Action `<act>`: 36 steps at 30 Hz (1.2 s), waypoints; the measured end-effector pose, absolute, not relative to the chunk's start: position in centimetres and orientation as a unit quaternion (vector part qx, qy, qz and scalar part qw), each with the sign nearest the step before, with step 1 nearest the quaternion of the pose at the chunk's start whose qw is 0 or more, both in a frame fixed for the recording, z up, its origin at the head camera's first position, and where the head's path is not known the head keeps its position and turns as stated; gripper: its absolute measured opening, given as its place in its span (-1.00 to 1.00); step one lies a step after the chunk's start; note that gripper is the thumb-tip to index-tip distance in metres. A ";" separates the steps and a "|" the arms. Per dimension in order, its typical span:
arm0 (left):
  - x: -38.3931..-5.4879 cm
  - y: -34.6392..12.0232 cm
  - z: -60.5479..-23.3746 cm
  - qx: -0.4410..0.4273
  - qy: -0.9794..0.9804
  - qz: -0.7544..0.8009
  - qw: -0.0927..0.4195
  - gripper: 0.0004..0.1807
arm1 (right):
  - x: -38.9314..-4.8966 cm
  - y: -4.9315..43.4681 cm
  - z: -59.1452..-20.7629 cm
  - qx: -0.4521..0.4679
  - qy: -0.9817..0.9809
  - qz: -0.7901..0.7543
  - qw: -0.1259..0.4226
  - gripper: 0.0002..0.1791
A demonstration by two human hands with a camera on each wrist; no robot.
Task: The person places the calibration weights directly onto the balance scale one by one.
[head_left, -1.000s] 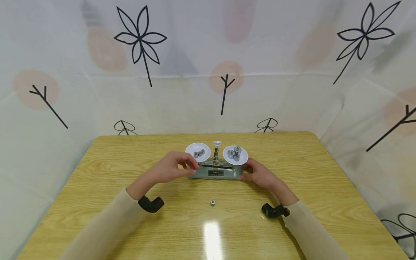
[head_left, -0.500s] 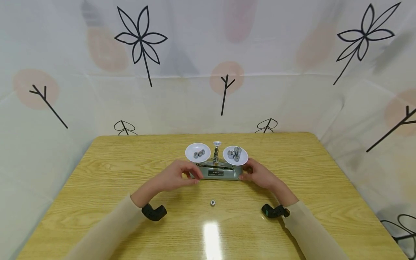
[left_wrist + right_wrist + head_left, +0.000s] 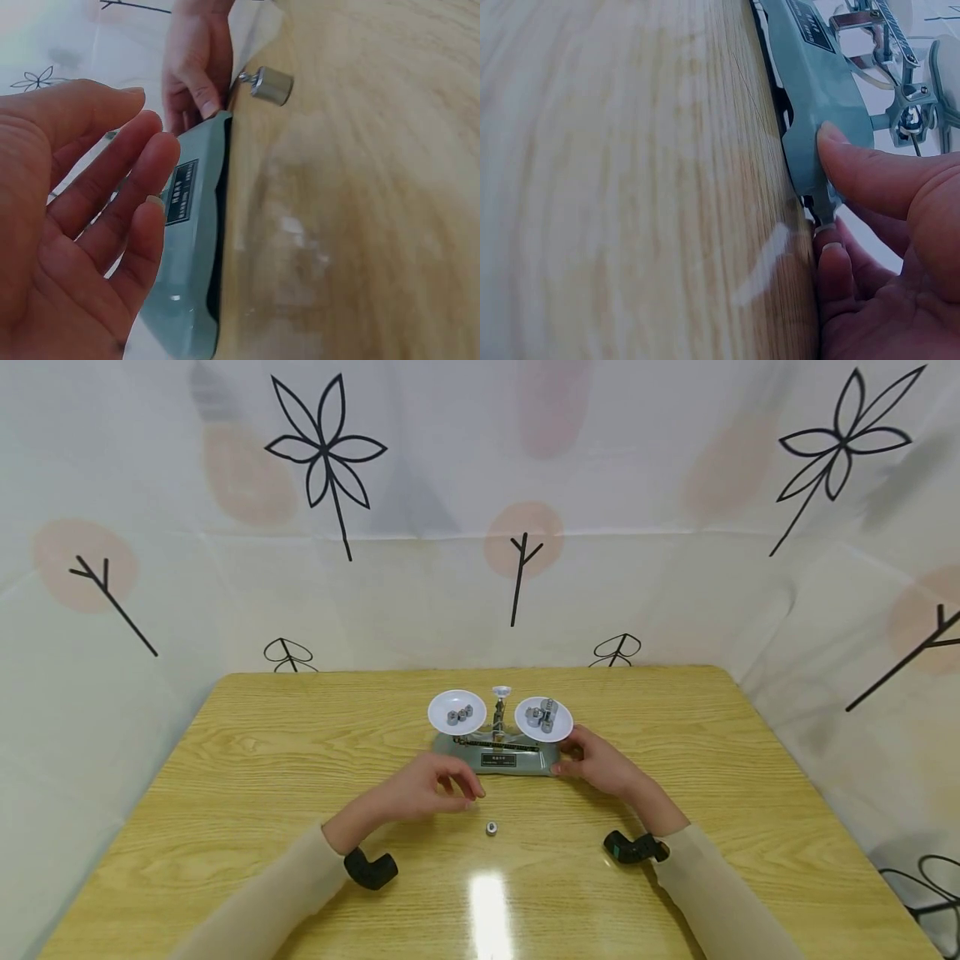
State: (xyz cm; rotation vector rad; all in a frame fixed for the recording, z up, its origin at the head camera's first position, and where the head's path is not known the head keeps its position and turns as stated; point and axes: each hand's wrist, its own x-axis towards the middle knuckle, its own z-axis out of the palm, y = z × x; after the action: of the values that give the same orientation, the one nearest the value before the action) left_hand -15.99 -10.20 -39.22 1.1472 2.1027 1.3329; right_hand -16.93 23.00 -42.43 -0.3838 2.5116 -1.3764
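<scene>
A two-pan balance scale with a grey-green base stands toward the back of the table. My right hand holds the right end of its base; in the right wrist view the thumb lies on top and the other fingers sit at the end. Short of the scale, my left hand hovers with bent fingers and nothing between them. Just right of and nearer than those fingertips, a small metal weight stands on the table. Several weights sit in the left pan, and several in the right pan.
The wooden table ends at a patterned cloth backdrop, which also hangs at both sides. A bright reflection lies on the tabletop in front of the small weight.
My left hand has moved from beside the left pan toward me and to the right, closer to the lone weight. My right hand has kept its place on the scale base.
</scene>
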 end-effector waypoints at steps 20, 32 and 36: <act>-14.7 -8.1 -41.6 0.397 0.730 0.485 0.272 -0.88 | -16.9 23.0 -42.5 -0.125 0.861 -0.476 0.132 -0.39; -14.7 -7.6 -42.3 0.411 0.730 0.469 0.278 -0.86 | -16.9 23.1 -42.5 -0.124 0.866 -0.467 0.132 -0.42; -14.7 -7.6 -42.1 0.417 0.733 0.461 0.276 -0.85 | -16.9 23.1 -42.5 -0.123 0.865 -0.469 0.132 -0.40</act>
State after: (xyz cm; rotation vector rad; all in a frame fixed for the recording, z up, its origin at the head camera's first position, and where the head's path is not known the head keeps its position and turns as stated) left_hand -14.75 -7.58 -42.12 1.1197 1.9703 1.2399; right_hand -16.93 23.07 -42.48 -0.3575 2.5095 -1.3602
